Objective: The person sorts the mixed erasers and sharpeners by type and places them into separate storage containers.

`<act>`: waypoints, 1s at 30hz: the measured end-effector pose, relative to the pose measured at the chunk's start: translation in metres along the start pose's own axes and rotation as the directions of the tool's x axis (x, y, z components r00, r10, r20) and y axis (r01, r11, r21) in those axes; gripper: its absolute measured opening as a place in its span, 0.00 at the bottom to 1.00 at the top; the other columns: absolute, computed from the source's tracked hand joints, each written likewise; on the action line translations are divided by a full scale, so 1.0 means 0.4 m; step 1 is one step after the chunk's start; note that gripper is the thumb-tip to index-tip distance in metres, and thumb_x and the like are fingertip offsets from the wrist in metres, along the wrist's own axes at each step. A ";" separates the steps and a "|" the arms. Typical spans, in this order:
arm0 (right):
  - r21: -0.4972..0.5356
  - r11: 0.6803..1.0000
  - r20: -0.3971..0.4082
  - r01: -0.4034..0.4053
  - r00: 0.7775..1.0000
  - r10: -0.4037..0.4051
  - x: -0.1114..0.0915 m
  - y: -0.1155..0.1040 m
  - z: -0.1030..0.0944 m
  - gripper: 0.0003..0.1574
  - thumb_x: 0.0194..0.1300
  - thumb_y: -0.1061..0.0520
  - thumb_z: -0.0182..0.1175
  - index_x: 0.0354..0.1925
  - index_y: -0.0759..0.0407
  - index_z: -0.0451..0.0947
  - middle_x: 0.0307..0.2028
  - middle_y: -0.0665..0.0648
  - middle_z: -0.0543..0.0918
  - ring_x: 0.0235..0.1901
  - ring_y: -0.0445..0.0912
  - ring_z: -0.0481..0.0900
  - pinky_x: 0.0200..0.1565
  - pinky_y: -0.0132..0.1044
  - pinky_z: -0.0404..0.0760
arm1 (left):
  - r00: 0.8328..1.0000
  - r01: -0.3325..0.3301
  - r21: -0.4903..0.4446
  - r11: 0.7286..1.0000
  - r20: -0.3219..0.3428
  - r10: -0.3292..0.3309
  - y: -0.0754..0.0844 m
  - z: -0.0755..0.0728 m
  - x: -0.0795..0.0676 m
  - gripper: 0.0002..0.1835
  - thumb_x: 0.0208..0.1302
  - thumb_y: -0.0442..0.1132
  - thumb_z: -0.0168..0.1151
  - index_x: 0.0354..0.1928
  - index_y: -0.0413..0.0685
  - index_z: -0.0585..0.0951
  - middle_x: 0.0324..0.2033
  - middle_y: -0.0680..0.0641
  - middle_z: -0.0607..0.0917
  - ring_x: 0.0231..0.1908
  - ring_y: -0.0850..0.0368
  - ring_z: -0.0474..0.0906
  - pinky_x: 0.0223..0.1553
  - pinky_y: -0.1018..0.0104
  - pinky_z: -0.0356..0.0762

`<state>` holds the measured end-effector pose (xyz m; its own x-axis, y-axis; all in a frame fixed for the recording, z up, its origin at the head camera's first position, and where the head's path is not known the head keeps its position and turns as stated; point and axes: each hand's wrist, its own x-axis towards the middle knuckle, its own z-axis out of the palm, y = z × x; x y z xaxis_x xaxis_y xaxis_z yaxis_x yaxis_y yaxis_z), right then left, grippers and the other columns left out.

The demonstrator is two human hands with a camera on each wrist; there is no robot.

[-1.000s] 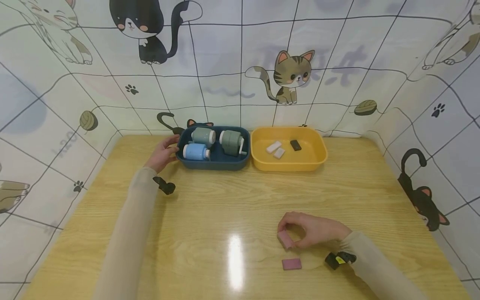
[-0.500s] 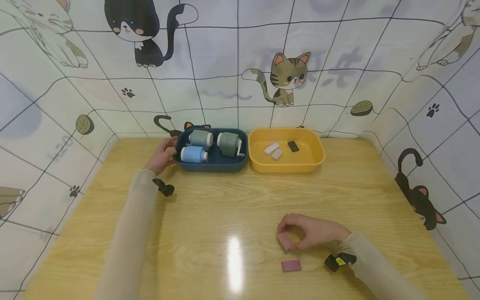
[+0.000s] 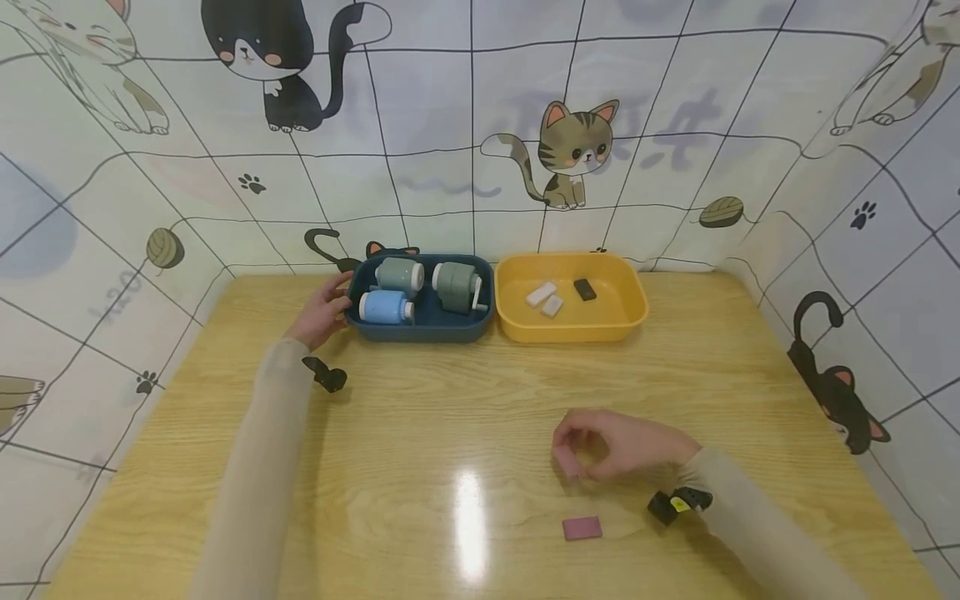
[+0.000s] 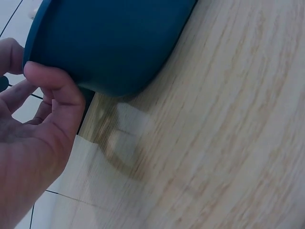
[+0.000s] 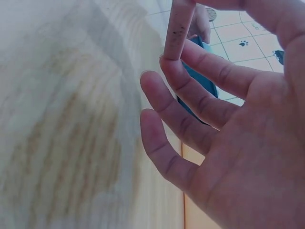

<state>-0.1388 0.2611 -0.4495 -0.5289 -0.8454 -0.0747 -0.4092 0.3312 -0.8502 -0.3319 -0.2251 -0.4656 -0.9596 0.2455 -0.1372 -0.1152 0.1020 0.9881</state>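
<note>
At the back left, my left hand (image 3: pixel 321 312) holds the end of a dark blue tray (image 3: pixel 427 332). The left wrist view shows the thumb and fingers pinching the tray's rim (image 4: pixel 28 43). My right hand (image 3: pixel 630 443) pinches a pink block-shaped eraser (image 3: pixel 567 463) between thumb and fingertips over the front right of the table. Small dark specks mark the eraser's side (image 5: pixel 178 31) in the right wrist view. A second pink eraser (image 3: pixel 582 528) lies flat on the wood just in front of that hand.
Inside the blue tray lie a blue sharpener-like item (image 3: pixel 386 307) and two green ones (image 3: pixel 400 274), one with a white crank. A yellow tray (image 3: pixel 572 332) beside it holds two white erasers (image 3: pixel 541 293) and a black one (image 3: pixel 584 289). Cat-printed cloth (image 3: pixel 435 100) encloses the table.
My right hand has risen slightly and shifted away from the front with the pink eraser, widening the gap to the second one. The left hand keeps its hold on the blue tray.
</note>
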 end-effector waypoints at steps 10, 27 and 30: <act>-0.101 0.995 -0.080 -0.016 0.997 0.008 -0.007 -0.020 -0.051 0.29 0.53 0.68 0.66 0.52 0.50 0.73 0.46 0.45 0.78 0.45 0.44 0.75 0.46 0.45 0.76 | 1.000 0.023 -0.067 0.997 0.017 -0.022 0.004 0.004 -0.005 0.32 0.73 0.26 0.39 0.76 0.49 0.49 0.52 0.45 0.65 0.32 0.61 0.69 0.32 0.67 0.68; -0.169 0.981 -0.141 -0.094 0.988 0.070 0.001 -0.014 -0.158 0.23 0.59 0.59 0.68 0.51 0.51 0.74 0.46 0.46 0.78 0.45 0.45 0.75 0.45 0.49 0.76 | 0.999 0.045 -0.050 0.998 0.024 -0.044 0.055 0.023 -0.050 0.33 0.72 0.26 0.40 0.76 0.44 0.48 0.51 0.43 0.65 0.33 0.61 0.70 0.33 0.67 0.69; -0.151 0.983 -0.148 -0.104 0.986 0.081 0.006 -0.015 -0.174 0.23 0.59 0.58 0.69 0.52 0.52 0.74 0.47 0.47 0.78 0.46 0.46 0.74 0.47 0.50 0.74 | 0.999 0.044 -0.056 0.997 0.030 -0.043 0.055 0.023 -0.051 0.33 0.72 0.26 0.40 0.76 0.44 0.48 0.50 0.43 0.65 0.33 0.61 0.69 0.33 0.67 0.69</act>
<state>-0.1894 0.2862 -0.4084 -0.6649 -0.7440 -0.0654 -0.4594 0.4764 -0.7497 -0.3124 -0.2189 -0.4415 -0.9457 0.2697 -0.1813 -0.1717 0.0587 0.9834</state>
